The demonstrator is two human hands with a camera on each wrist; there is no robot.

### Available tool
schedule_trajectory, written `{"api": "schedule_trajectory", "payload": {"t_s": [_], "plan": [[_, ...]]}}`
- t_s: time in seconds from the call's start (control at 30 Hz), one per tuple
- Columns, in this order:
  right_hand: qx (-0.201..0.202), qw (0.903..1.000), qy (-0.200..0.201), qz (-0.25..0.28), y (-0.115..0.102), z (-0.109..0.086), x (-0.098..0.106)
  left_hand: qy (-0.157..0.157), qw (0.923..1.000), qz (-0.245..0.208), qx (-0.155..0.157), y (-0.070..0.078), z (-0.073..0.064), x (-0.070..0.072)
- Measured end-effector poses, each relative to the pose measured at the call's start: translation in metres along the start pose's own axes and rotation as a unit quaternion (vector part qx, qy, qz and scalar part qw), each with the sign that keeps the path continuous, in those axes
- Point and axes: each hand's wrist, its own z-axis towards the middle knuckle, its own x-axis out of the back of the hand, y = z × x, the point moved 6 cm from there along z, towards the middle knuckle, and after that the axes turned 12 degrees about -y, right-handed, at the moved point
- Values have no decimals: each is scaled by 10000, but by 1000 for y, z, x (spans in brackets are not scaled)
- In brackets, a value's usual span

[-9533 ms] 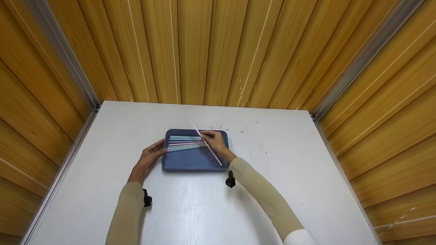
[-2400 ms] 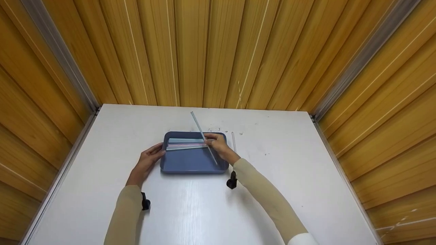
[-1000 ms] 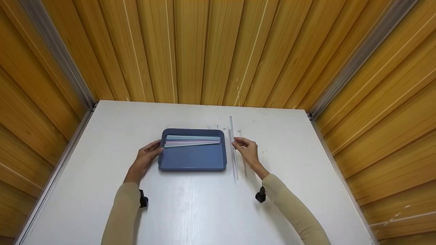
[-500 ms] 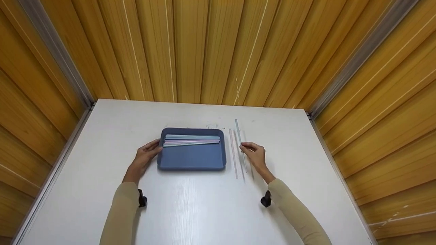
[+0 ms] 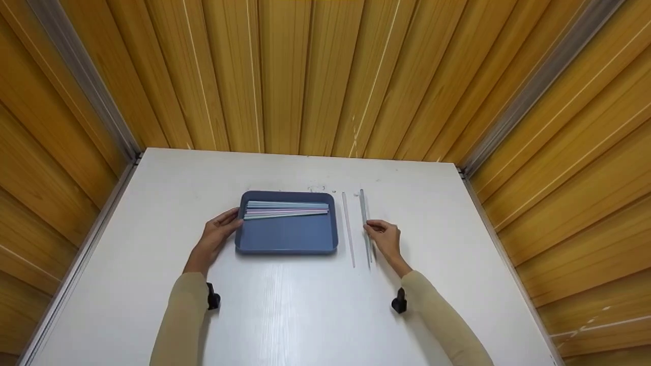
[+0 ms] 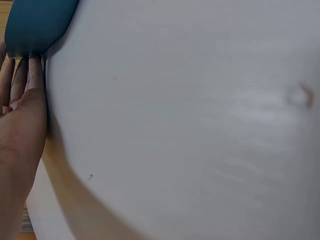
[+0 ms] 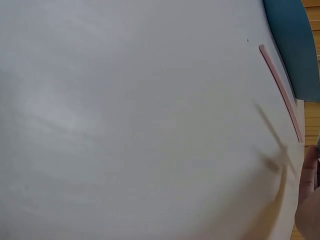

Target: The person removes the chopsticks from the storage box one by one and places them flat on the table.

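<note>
My left hand [image 5: 216, 236] holds the left wall of a blue rectangular tray [image 5: 285, 251], thumb at the rim and fingers along the outside; the left wrist view shows those fingers against the tray wall [image 6: 40, 27]. To the tray's right, my right hand [image 5: 386, 239] pinches a pale blue drinking straw [image 5: 363, 203] between thumb and fingertips, low over the white table. Only part of that hand [image 7: 310, 200] enters the right wrist view. Left of the held straw, a pink straw [image 5: 348, 229] lies roughly parallel to it.
Several pastel straws [image 5: 287, 210] lie side by side along the far part of the tray. The white table [image 5: 290, 315] ends at a yellow wood-patterned wall [image 5: 285, 76] behind, with similar walls at both sides. Small dark marks dot the tabletop behind the tray.
The pink straw, in my right hand at first, now lies on the table. My right hand has since taken a blue straw from the tray, carried it right and lowered it. The left hand keeps its place.
</note>
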Motion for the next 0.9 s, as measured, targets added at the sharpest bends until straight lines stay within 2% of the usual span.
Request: {"api": "schedule_trajectory", "payload": {"t_s": [0.2,0.37,0.57,0.9], "plan": [[-312,9987,-10,-405,13,-3,0,-30,10000,-6,4,-2,1,-1],[-421,9960,-13,-792,11,-4,-2,-45,10000,9,26,-1,0,0],[-590,9948,-34,-834,8,-1,-4,41,10000,13,30,0,1,0],[-469,9933,-80,-1054,5,-2,-8,7,10000,2,7,-1,1,1]]}}
